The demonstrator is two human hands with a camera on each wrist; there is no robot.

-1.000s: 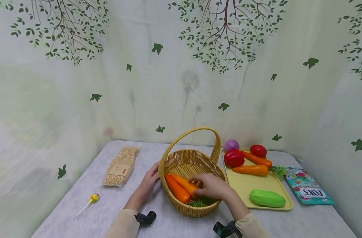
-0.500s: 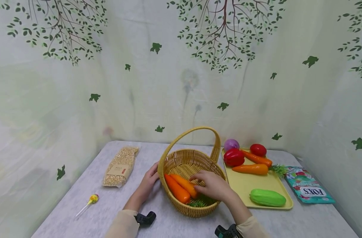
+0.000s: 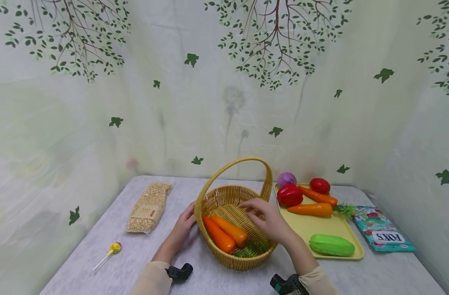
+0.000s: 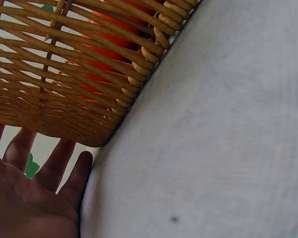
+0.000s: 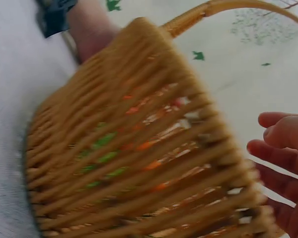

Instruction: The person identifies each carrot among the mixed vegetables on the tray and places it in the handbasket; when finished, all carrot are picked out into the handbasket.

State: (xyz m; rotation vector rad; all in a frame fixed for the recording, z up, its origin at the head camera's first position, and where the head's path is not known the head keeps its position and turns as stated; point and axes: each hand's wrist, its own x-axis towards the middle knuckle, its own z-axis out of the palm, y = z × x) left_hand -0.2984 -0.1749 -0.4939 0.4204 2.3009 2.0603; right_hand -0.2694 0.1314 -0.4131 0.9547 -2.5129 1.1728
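Observation:
A wicker basket with a tall arched handle stands mid-table, and two orange carrots with green tops lie inside it. My left hand rests against the basket's left side; in the left wrist view its straight fingers reach the wicker wall near the table. Over the basket's right rim is my right hand, fingers loosely bent and nothing between them. The right wrist view shows that hand beside the rim.
Right of the basket, a yellow tray bears carrots, a red pepper, a green vegetable and more. A FOX'S bag lies beyond. At left are a grain bag and a lollipop.
My right hand has let go of the upper carrot in the basket and risen up and right to the rim. My left hand stays at the basket's side.

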